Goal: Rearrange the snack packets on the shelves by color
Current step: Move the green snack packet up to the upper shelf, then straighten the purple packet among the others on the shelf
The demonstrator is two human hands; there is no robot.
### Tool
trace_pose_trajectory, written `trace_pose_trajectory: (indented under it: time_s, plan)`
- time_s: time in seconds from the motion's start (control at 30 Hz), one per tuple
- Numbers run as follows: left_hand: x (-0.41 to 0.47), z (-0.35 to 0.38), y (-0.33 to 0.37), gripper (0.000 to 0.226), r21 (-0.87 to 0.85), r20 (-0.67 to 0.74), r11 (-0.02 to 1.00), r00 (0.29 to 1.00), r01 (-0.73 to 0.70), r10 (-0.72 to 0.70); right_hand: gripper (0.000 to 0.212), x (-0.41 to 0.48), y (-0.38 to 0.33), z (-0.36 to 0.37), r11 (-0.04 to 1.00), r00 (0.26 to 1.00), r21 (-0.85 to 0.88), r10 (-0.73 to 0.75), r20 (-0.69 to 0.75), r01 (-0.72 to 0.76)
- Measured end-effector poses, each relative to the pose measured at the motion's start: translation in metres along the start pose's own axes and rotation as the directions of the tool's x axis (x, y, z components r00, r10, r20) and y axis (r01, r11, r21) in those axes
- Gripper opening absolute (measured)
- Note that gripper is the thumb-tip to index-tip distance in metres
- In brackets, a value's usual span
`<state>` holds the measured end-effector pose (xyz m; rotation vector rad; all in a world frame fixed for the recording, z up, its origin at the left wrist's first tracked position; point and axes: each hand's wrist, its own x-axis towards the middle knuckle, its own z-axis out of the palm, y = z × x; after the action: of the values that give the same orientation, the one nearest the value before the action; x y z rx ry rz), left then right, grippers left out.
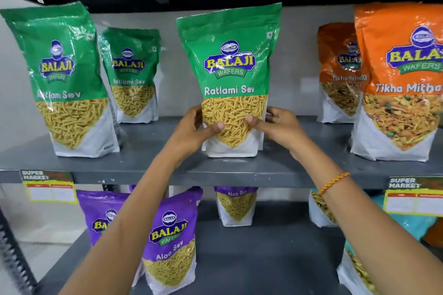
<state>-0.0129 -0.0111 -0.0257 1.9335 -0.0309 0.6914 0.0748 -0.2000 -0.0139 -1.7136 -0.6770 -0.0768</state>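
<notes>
A green Ratlami Sev packet [230, 60] stands upright in the middle of the upper grey shelf [148, 165]. My left hand [191, 129] grips its lower left side and my right hand [275, 127] grips its lower right side, thumbs on the front. Two more green packets [60, 74] [133, 72] stand at the left of the same shelf. Two orange Tikha Mitha packets [402, 79] [340, 69] stand at the right.
On the lower shelf [263, 258] stand purple Aloo Sev packets [172, 242] [236, 203], with teal packets [414, 223] partly hidden behind my right arm. Yellow price tags [50, 187] [412, 196] hang from the upper shelf's front edge. A dark shelf runs overhead.
</notes>
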Motion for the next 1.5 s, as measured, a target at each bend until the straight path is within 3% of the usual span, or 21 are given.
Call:
trace_pose_trajectory:
  time_s: [0.07,0.1,0.13,0.2,0.27,0.43,0.67,0.8,0.9,1.0,1.03,1.1,1.17,1.23,1.3,1.4,1.5]
  plan:
    - [0.000,-0.017,-0.005,0.086,0.014,0.046,1.000,0.999,0.006,-0.006,0.094,-0.001,0.001,-0.006,0.999,1.000,0.036,0.025,-0.004,-0.025]
    - [0.000,-0.024,-0.007,0.091,0.026,0.069,1.000,0.998,0.006,-0.008,0.087,-0.002,0.001,-0.007,0.998,1.000,0.059,0.027,0.013,-0.028]
    - [0.000,-0.029,-0.010,0.089,0.031,0.095,0.999,0.995,0.018,-0.021,0.067,-0.003,0.001,-0.008,0.996,0.999,0.080,0.025,0.045,-0.028]
    - [0.002,-0.031,-0.015,0.058,-0.001,0.180,0.999,0.983,0.039,-0.038,0.038,-0.004,0.001,-0.009,0.995,0.993,0.084,0.035,0.115,-0.045]
    - [0.003,-0.023,-0.014,0.035,-0.002,0.240,1.000,0.971,0.022,-0.021,0.041,-0.004,0.004,-0.006,0.997,0.990,0.058,0.037,0.137,-0.046]
    - [0.007,-0.016,-0.014,0.032,0.029,0.205,1.000,0.979,0.002,-0.008,0.033,-0.007,0.009,0.000,1.000,0.999,0.016,0.016,0.039,-0.016]
    - [-0.001,-0.019,-0.011,0.029,0.043,0.229,0.999,0.973,-0.002,-0.008,0.065,-0.017,0.010,-0.001,0.999,1.000,-0.051,-0.003,-0.027,0.002]
    - [-0.005,-0.013,-0.007,0.030,0.050,0.207,0.998,0.978,-0.029,0.019,0.040,-0.018,0.008,-0.001,0.999,1.000,-0.044,-0.012,-0.008,0.011]
    - [-0.011,-0.012,-0.004,0.032,0.098,0.201,0.995,0.979,-0.015,-0.005,0.045,-0.021,0.008,-0.001,0.998,1.000,-0.055,0.006,0.013,-0.005]
    - [-0.022,-0.012,-0.001,0.047,0.176,0.070,0.984,0.997,-0.023,0.011,0.073,-0.036,0.005,0.004,0.977,0.982,-0.210,-0.072,-0.172,0.034]
    - [-0.032,-0.012,0.002,0.055,0.178,-0.013,0.984,1.000,-0.024,0.027,0.072,-0.048,0.001,0.007,0.969,0.950,-0.223,-0.162,-0.267,0.103]
    - [-0.063,-0.014,0.009,0.055,0.125,-0.152,0.991,0.986,-0.042,0.061,0.049,-0.083,-0.011,0.017,0.947,0.877,-0.103,-0.320,-0.357,0.304]
    - [-0.103,-0.014,0.008,0.045,0.082,-0.156,0.995,0.986,-0.053,0.066,0.023,-0.119,-0.012,0.032,0.923,0.906,0.061,-0.358,-0.225,0.380]
    - [-0.143,-0.015,-0.008,0.038,0.066,-0.127,0.997,0.992,0.030,-0.021,0.014,-0.146,0.007,0.055,0.949,0.952,0.136,-0.295,0.079,0.283]
    - [-0.176,-0.017,-0.045,0.038,0.098,-0.125,0.978,0.977,0.183,-0.170,0.014,-0.161,0.041,0.080,0.982,0.932,0.100,-0.181,0.313,0.157]
    - [-0.220,-0.020,-0.109,0.037,0.109,-0.168,0.888,0.889,0.446,-0.426,0.017,-0.164,0.106,0.116,0.997,0.904,0.028,0.051,0.424,-0.070]
    - [-0.249,-0.023,-0.155,0.025,0.038,-0.239,0.784,0.767,0.620,-0.595,0.018,-0.157,0.168,0.149,0.964,0.881,-0.011,0.246,0.404,-0.264]
